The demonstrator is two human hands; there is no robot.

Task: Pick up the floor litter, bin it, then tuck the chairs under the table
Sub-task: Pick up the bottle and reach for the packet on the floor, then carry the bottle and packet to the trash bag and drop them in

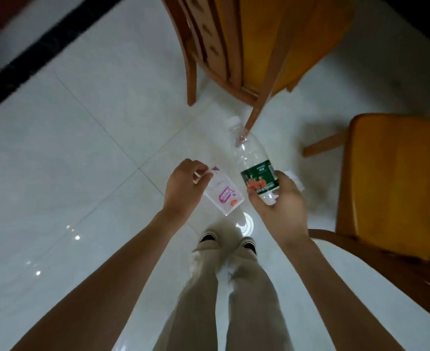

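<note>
Two pieces of litter are held up: the left hand (183, 188) pinches the corner of a clear packet (225, 196) with purple print, and the right hand (282, 206) curls round the lower part of a clear bottle (252, 158) with a green label, its white cap pointing away. Open white floor (82, 148) spreads left of the left hand. A wooden chair (396, 178) stands just right of the right hand, and a second chair (259, 46) stands beyond the cap.

The person wears loose beige trousers (198, 307) and black shoes (208, 238) with white trim, forearms (112, 259) bare
</note>
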